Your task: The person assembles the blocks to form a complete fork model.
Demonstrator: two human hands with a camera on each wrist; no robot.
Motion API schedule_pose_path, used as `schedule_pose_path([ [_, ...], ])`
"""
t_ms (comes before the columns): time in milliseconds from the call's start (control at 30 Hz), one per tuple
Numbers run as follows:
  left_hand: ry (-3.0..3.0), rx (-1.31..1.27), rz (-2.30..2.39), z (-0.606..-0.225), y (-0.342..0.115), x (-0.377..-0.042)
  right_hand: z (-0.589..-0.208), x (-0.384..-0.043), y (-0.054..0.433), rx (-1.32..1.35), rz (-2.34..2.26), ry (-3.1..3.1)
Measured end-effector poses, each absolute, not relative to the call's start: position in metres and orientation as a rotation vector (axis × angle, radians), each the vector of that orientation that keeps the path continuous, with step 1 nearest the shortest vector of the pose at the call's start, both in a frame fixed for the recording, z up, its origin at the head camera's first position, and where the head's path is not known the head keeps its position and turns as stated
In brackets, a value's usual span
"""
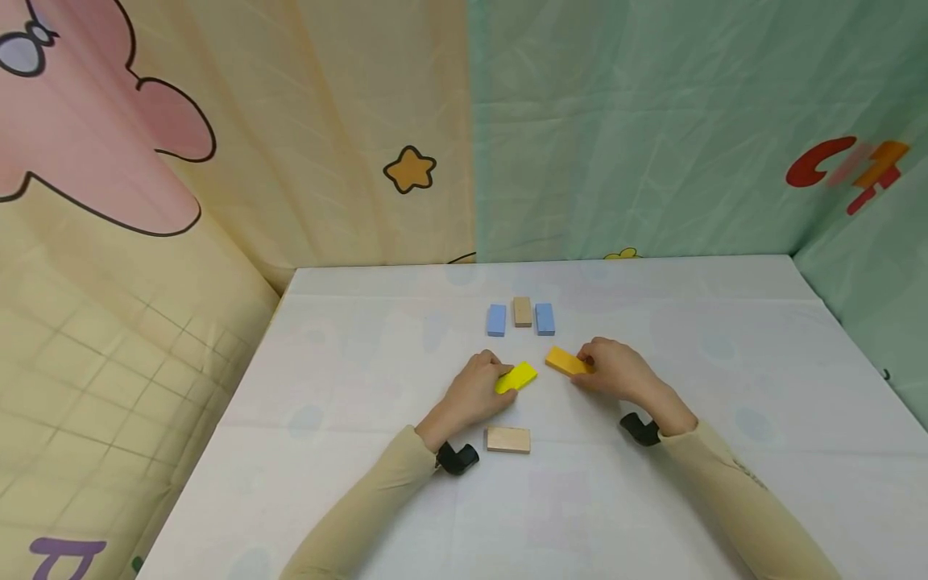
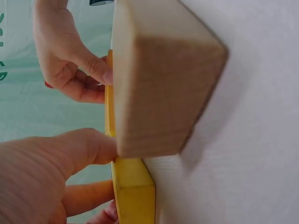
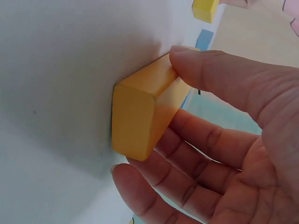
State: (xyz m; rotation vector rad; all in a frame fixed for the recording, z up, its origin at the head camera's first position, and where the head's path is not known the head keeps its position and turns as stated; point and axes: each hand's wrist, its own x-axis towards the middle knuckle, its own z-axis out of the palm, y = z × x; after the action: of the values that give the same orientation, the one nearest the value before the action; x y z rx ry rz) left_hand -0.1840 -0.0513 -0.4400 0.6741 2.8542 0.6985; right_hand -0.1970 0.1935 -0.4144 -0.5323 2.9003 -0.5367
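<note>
My left hand (image 1: 473, 390) pinches a bright yellow block (image 1: 519, 376) between thumb and fingers, low over the white table, its far end angled up to the right. To its right my right hand (image 1: 616, 369) grips an orange-yellow block (image 1: 564, 360), slanted the opposite way. In the right wrist view the thumb presses one side of that orange block (image 3: 135, 119), with the fingers curled along the other. A plain wooden block (image 1: 508, 440) lies on the near side of both hands and looms large in the left wrist view, partly covering the yellow block (image 2: 135, 198).
Farther back on the white table (image 1: 348, 379) a second wooden block (image 1: 522, 312) stands between a left blue block (image 1: 496, 320) and a right blue block (image 1: 545, 319). Printed curtains (image 1: 623, 121) hang behind the table's far edge and along its sides.
</note>
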Motion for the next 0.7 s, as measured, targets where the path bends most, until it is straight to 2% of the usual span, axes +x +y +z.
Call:
schedule_pose_path([
  [700,2.931,0.705,0.704,-0.442,-0.055,-0.186,-0.419,-0.182,0.195,-0.622,-0.618,2.939],
])
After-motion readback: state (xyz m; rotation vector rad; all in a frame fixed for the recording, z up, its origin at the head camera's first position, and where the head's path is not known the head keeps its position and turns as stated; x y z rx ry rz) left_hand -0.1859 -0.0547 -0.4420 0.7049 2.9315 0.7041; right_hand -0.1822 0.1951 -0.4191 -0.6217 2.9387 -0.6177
